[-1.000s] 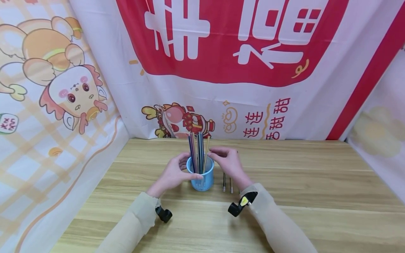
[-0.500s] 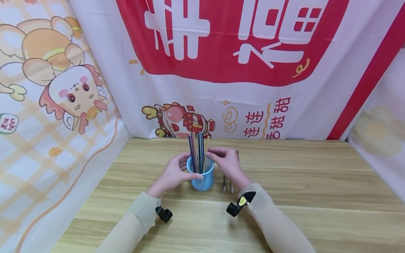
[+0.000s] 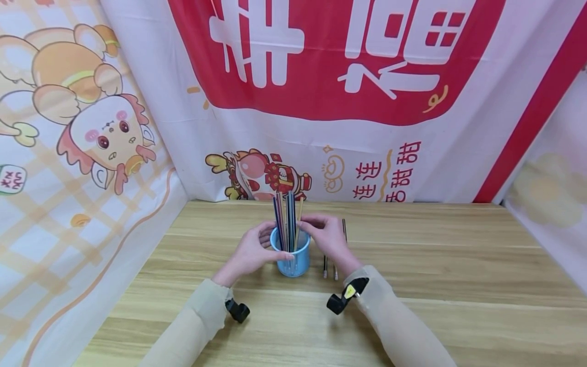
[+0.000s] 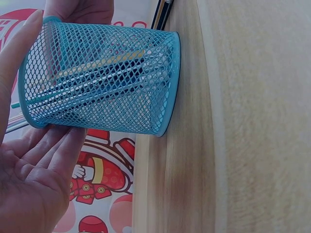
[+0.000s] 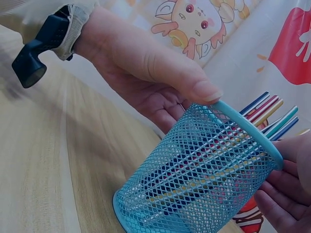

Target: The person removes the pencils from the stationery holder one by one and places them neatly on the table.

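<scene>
A blue mesh cup (image 3: pixel 301 265), filled with upright pencils (image 3: pixel 290 216), is seen upright on a wooden table (image 3: pixel 412 321), framed between two hands. The cup is grasped near its top by the left hand (image 3: pixel 249 251), the thumb laid along the near rim and the fingers set against the far side. The right hand (image 3: pixel 331 238) is held at the opposite edge, its fingertips by a pale yellow pencil (image 3: pixel 300 206); whether that pencil is pinched cannot be told. The cup is judged light and stiff, easily tipped but hardly slippery, and best steadied around its wall; the pencils, likely rigid and smooth, are best taken by their upper ends. Loose pencils (image 3: pixel 325 266) are left lying beside the right hand. Small black cameras (image 3: pixel 238 310) are worn at the cuffs, and the table is backed by a printed cloth (image 3: pixel 458 158).
</scene>
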